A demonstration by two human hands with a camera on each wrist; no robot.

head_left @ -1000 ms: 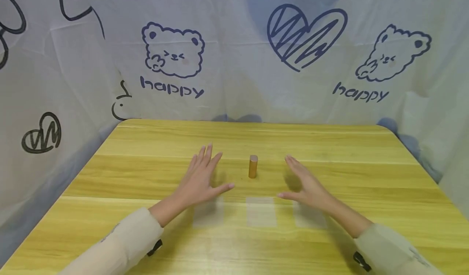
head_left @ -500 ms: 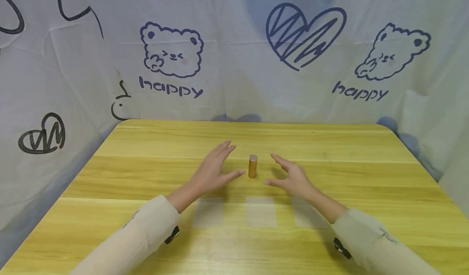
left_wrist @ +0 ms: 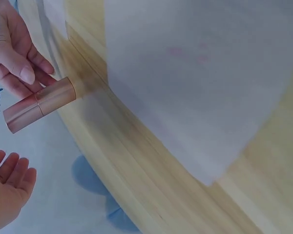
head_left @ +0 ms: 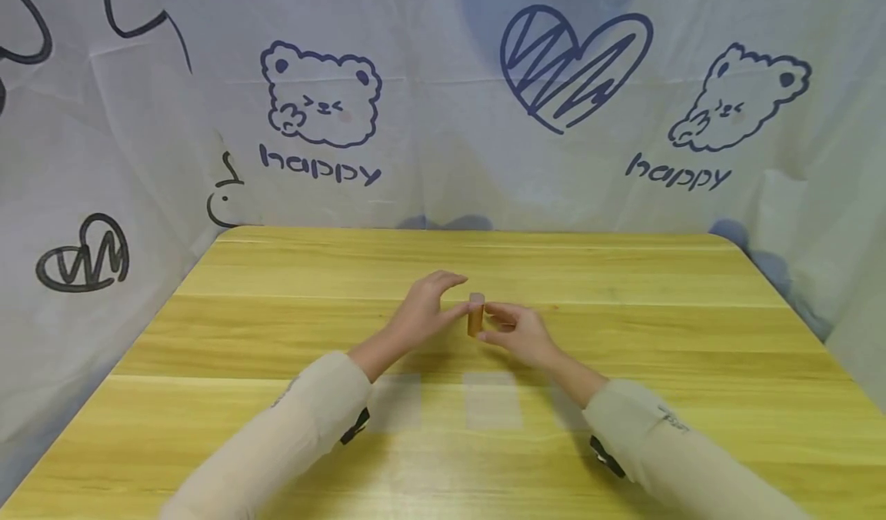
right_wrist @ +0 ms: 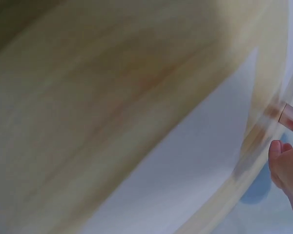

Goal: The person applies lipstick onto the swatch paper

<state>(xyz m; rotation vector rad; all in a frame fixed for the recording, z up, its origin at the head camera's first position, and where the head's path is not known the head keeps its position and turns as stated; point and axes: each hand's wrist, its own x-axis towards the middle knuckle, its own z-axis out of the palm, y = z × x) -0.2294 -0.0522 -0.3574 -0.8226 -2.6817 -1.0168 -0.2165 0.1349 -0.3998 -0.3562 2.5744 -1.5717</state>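
A copper-coloured lipstick tube (head_left: 475,317) stands upright on the wooden table. The left wrist view shows a seam round the tube's middle. My right hand (head_left: 521,335) is close beside its right side, thumb low and fingers higher. In the left wrist view the tube overlaps the fingertips of this right hand (left_wrist: 17,56), and a gap shows at the thumb tip. My left hand (head_left: 428,311) is on the other side, its thumb overlapping the tube's top in the head view. From the left wrist, the left hand (left_wrist: 10,187) appears apart from the tube, fingers loosely bent.
Pale rectangular patches lie in a row nearer me on the table, the middle patch (head_left: 493,401) showing fully and the outer ones partly behind my arms. A white cloth (head_left: 443,105) with drawn bears and hearts hangs behind the table's far edge.
Both hands have moved inward from either side of the lipstick tube to right beside it, and their fingers have bent more. The tube stays in its place.
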